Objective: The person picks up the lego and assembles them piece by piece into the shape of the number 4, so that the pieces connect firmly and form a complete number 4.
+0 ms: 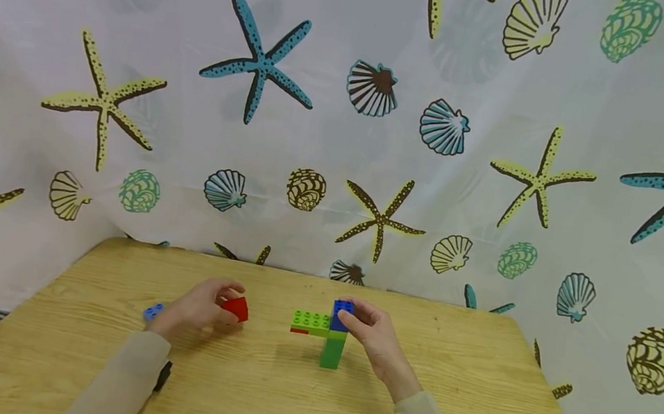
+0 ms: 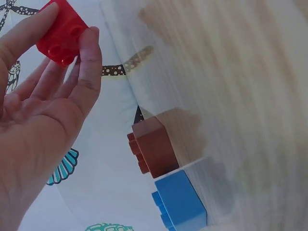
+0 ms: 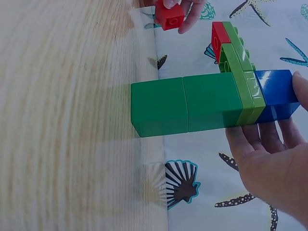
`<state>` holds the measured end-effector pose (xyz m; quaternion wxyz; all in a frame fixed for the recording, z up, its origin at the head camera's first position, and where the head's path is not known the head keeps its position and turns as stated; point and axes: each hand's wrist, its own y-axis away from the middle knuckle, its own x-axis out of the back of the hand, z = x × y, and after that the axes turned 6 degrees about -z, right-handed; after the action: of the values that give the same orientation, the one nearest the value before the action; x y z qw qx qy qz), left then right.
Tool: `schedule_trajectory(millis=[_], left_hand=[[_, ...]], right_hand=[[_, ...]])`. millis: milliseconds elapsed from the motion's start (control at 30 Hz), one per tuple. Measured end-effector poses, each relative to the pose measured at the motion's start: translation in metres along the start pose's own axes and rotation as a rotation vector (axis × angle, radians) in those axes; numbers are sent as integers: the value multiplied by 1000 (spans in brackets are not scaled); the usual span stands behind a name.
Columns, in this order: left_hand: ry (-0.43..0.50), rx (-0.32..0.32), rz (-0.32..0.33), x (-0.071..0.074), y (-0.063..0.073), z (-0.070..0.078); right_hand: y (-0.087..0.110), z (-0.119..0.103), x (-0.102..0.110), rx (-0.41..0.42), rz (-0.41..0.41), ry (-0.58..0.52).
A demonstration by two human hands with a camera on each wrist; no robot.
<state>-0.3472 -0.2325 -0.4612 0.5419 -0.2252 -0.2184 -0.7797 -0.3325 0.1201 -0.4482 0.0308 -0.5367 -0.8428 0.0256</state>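
Note:
My left hand [image 1: 200, 307] pinches a red toy brick [image 1: 237, 308] between thumb and fingers, left of a small tower. In the left wrist view, the studs of that red brick [image 2: 63, 33] face the palm. The tower has two green bricks [image 3: 185, 106] at its foot, stacked upright on the table. Across them lies a long light green brick [image 1: 311, 320] that juts out to the left, with a red brick [image 3: 219, 36] under its far end. On top sits a dark blue brick [image 1: 341, 317], which my right hand [image 1: 378, 337] grips from the right side.
A brown brick [image 2: 155, 147] and a lighter blue brick [image 2: 180, 199] stand side by side near my left forearm, which hides the brown one in the head view. Behind the wooden table [image 1: 257, 393] hangs a white cloth [image 1: 328, 137] printed with starfish and shells.

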Motion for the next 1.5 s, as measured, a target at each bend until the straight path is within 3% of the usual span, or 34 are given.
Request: schedule_trajectory(millis=[100, 333, 567, 833, 1500], left_hand=[[15, -21, 32, -2, -3, 2], [92, -85, 41, -6, -7, 5], [147, -138, 116, -10, -10, 12], [158, -194, 129, -19, -11, 20], [218, -221, 109, -47, -13, 57]], right_hand=[[0, 0, 0, -1, -2, -4], [3, -2, -1, -1, -11, -19], [2, -2, -1, 5, -14, -30], [2, 0, 0, 8, -22, -47], [-1, 1, 2, 1, -16, -39]])
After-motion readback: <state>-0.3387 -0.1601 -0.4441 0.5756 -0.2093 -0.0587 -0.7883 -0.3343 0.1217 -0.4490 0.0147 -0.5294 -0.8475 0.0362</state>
